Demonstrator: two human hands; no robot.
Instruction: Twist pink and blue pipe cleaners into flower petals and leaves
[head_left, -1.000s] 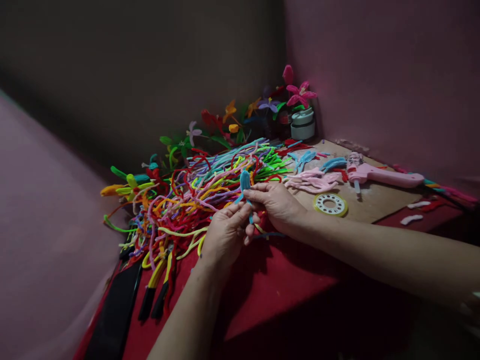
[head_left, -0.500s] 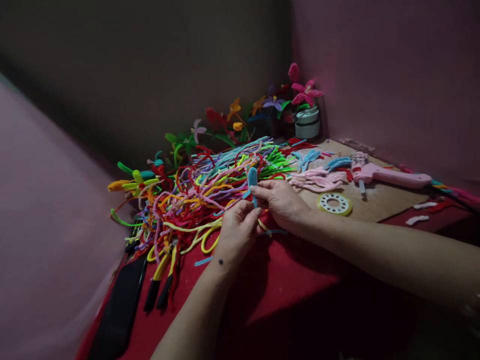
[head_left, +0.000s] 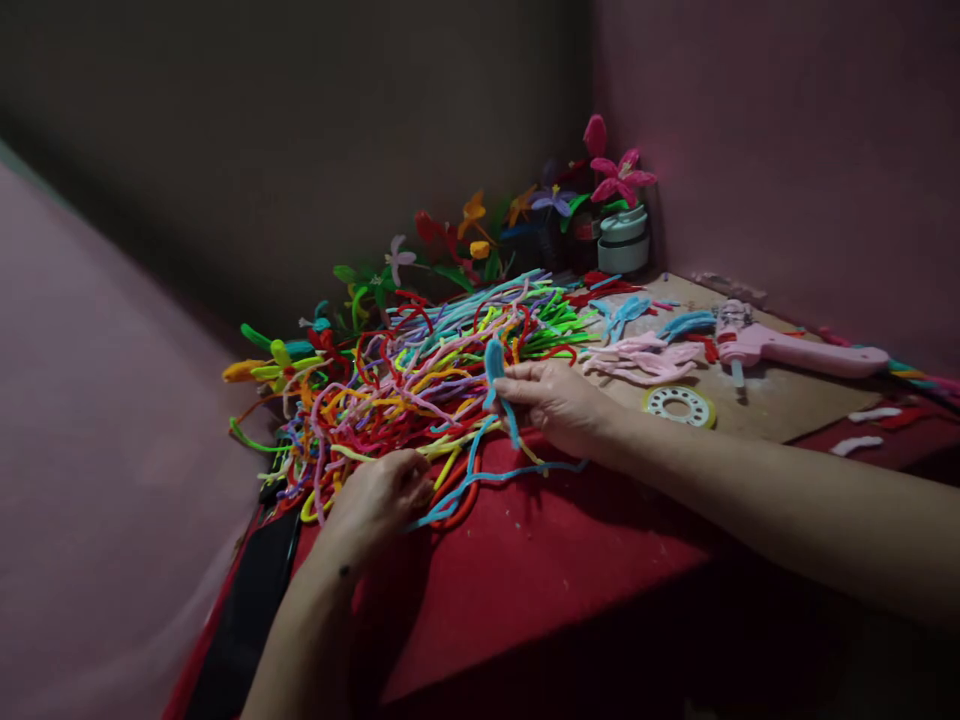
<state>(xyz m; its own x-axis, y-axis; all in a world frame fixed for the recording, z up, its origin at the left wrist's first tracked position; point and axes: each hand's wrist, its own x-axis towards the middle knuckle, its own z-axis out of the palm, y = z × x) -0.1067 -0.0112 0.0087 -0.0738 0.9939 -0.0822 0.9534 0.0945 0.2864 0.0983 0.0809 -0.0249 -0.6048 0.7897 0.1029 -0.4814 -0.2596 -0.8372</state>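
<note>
My right hand [head_left: 559, 400] pinches a blue pipe cleaner petal [head_left: 495, 362], a folded loop standing upright with a loose tail hanging below the fingers. To the left, my left hand [head_left: 384, 495] is low at the front edge of the pipe cleaner heap [head_left: 435, 370], its fingers curled; whatever is in them is hidden. Between the hands a long blue pipe cleaner [head_left: 487, 478] lies on the red cloth [head_left: 555, 560]. Yellow and orange-red loops lie under it by the left fingertips.
Right of the heap, a board [head_left: 780, 415] carries pale pink petals [head_left: 649, 360], a tape roll [head_left: 680, 408] and a pink glue gun [head_left: 806, 350]. Pipe cleaner flowers [head_left: 624, 178] and a lidded container [head_left: 624, 240] stand behind. A dark flat object [head_left: 251, 610] lies front left.
My left hand has left the blue petal and moved left and down, over where the yellow-and-black-handled pliers lay; they are now hidden. My right hand keeps the petal, whose tail now shows.
</note>
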